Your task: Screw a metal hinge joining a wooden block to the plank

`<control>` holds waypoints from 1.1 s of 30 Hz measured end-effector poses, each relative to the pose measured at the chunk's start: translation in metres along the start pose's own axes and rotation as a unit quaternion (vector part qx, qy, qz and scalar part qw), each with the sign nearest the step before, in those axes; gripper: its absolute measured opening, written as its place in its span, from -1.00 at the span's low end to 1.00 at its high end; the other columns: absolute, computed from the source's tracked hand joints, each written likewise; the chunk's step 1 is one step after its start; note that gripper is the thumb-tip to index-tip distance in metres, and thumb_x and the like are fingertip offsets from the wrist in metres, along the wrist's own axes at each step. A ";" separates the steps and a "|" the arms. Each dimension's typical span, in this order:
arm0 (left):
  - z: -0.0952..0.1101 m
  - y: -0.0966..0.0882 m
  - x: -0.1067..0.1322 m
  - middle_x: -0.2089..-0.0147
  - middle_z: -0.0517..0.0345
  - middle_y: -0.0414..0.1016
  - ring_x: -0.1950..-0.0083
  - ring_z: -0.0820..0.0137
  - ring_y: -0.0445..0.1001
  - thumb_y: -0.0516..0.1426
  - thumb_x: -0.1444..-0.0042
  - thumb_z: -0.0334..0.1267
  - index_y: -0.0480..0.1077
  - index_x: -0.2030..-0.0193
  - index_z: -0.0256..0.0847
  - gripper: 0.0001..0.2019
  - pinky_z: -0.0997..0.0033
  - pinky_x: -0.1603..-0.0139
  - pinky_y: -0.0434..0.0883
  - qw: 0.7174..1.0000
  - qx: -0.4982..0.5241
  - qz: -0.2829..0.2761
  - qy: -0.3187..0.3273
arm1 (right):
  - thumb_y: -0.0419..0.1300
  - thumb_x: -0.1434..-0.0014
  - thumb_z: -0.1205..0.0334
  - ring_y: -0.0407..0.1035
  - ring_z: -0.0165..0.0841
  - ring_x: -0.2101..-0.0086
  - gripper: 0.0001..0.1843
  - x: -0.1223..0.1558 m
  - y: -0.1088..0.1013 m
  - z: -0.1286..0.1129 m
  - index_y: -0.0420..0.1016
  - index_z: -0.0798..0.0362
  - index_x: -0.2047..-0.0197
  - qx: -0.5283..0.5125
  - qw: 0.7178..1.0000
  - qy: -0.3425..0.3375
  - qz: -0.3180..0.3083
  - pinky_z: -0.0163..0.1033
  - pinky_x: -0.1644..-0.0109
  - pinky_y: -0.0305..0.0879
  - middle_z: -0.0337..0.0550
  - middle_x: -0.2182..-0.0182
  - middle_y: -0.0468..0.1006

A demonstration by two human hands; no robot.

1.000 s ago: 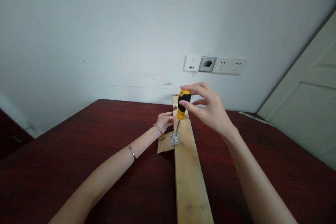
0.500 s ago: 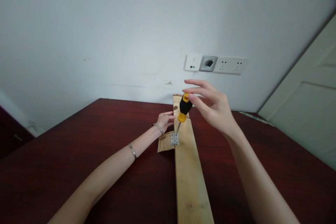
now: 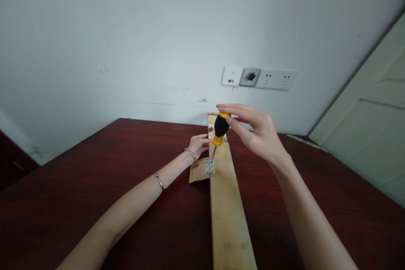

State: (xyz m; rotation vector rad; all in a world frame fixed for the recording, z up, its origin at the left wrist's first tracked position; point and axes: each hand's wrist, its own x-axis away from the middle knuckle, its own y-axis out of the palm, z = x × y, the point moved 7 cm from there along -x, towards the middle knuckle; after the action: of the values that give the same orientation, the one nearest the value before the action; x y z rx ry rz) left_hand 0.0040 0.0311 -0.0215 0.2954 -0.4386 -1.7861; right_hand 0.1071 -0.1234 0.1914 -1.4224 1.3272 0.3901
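Note:
A screwdriver (image 3: 221, 126) with a black and yellow handle leans slightly right, its tip down at a small metal hinge (image 3: 209, 166). My right hand (image 3: 253, 124) is closed on the top of the handle, thumb and fingertips around its yellow end. The hinge lies across the joint between a long wooden board (image 3: 229, 211) and a short wood piece (image 3: 199, 171) on its left. My left hand (image 3: 198, 145) grips the left edge of the board, just beyond the short piece; some of its fingertips are hidden.
Everything rests on a dark red wooden table (image 3: 142, 219). Behind it rises a white wall with a row of socket plates (image 3: 276, 79). A white panelled door (image 3: 370, 126) stands at the right, and a thin pale strip (image 3: 306, 142) lies near the table's back right edge.
The fingers of my right hand have come down and closed further around the screwdriver's top, where before they were raised and spread. My left hand holds its place.

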 end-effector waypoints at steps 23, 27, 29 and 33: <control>0.001 0.002 -0.007 0.34 0.03 0.58 0.37 0.39 0.55 0.22 0.13 -0.53 0.55 0.29 -0.35 -0.79 0.44 0.30 0.48 1.000 0.003 -0.006 0.013 | 0.26 -0.13 0.19 0.39 -0.32 0.23 -0.80 0.013 0.010 -0.008 0.47 -0.02 0.14 0.107 0.990 -0.013 0.087 -0.15 0.21 0.48 -0.13 0.24 0.42; 0.002 0.003 -0.003 0.31 -0.01 0.59 0.34 0.36 0.56 0.23 0.14 -0.53 0.55 0.28 -0.35 -0.78 0.43 0.28 0.48 1.000 -0.003 -0.007 0.009 | 0.18 -0.19 0.26 0.37 -0.26 0.02 -0.71 0.018 0.012 -0.007 0.41 -0.01 -0.01 0.067 0.996 -0.016 0.065 -0.14 0.12 0.49 -0.01 0.01 0.40; 0.002 0.003 -0.001 0.32 -0.01 0.58 0.35 0.37 0.55 0.22 0.15 -0.53 0.55 0.26 -0.36 -0.76 0.43 0.28 0.49 1.000 -0.003 -0.003 0.006 | 0.08 -0.24 0.36 0.32 -0.26 -0.09 -0.66 0.018 0.012 -0.008 0.39 -0.04 -0.07 0.035 0.998 -0.026 0.044 -0.09 -0.01 0.44 -0.03 -0.09 0.40; 0.001 0.001 0.000 0.35 0.01 0.58 0.41 0.40 0.54 0.22 0.15 -0.54 0.55 0.28 -0.37 -0.77 0.43 0.30 0.49 1.000 -0.002 0.005 0.004 | 0.13 -0.22 0.41 0.39 -0.30 -0.01 -0.70 0.016 0.008 -0.007 0.49 -0.07 0.03 0.030 0.998 -0.037 0.050 -0.08 -0.05 0.39 -0.10 0.02 0.50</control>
State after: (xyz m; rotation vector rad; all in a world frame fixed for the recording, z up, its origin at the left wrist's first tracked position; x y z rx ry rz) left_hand 0.0048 0.0309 -0.0200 0.2975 -0.4296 -1.7750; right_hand 0.1021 -0.1358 0.1768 -1.2832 1.3426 0.4600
